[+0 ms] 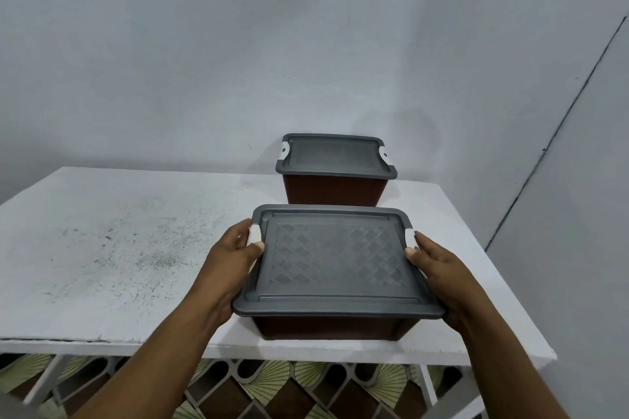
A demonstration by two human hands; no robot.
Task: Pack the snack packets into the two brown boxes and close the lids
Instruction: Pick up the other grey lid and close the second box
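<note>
Two brown boxes stand on a white table (102,248), each with a grey lid on top. The near box (326,326) sits by the front edge under its patterned grey lid (337,258). My left hand (235,258) grips the lid's left side, thumb on the white latch. My right hand (439,272) grips the right side, thumb by the other white latch. The far box (333,192) stands behind it near the wall, its lid (335,156) flat on it. No snack packets are visible.
A pale wall rises right behind the table and a second wall closes in on the right. The table's left half shows only dark speckled marks. A patterned floor and white table legs (44,381) show below the front edge.
</note>
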